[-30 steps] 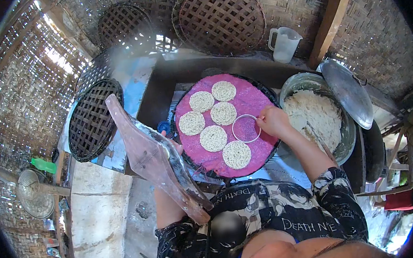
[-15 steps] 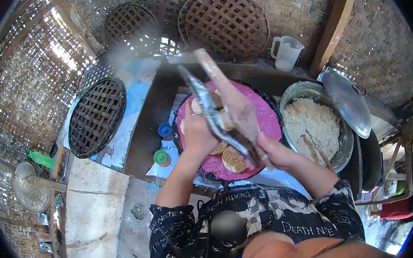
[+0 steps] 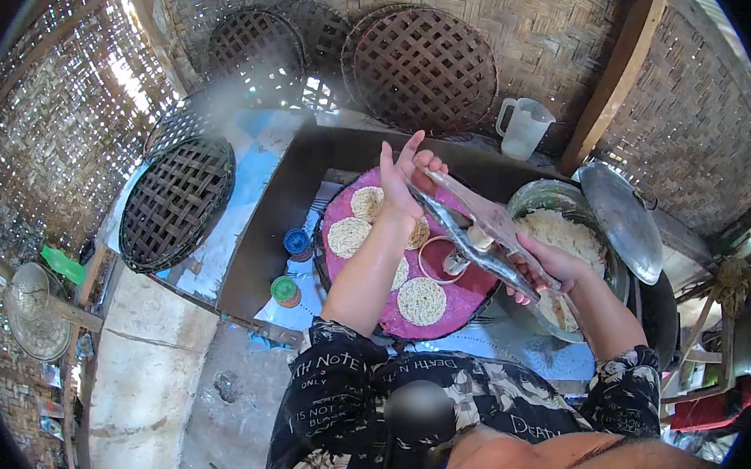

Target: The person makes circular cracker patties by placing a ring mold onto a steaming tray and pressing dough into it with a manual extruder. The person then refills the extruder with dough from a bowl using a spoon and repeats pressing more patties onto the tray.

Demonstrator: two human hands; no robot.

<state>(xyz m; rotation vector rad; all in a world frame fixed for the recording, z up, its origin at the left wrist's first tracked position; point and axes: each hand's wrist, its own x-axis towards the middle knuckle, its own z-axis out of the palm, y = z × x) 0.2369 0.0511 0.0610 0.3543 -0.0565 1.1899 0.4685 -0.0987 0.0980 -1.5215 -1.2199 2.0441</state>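
The left hand (image 3: pixel 406 179) has its fingers loosely spread, some curled at the far end of a long, smooth-faced press (image 3: pixel 481 235) with two tapering halves; the right hand's (image 3: pixel 554 264) fingers wrap its near end. It slants above the right edge of a round pink cloth (image 3: pixel 389 316), over a thin ring (image 3: pixel 423 265) beside coiled, stringy noodle discs (image 3: pixel 421 301).

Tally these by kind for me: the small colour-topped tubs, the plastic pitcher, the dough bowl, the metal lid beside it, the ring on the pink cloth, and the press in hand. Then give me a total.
Tubs: 2, blue-topped tub and green-topped tub
Pitcher: 1
Dough bowl: 1
Metal lid: 1
Ring: 1
Press: 1
Total: 7
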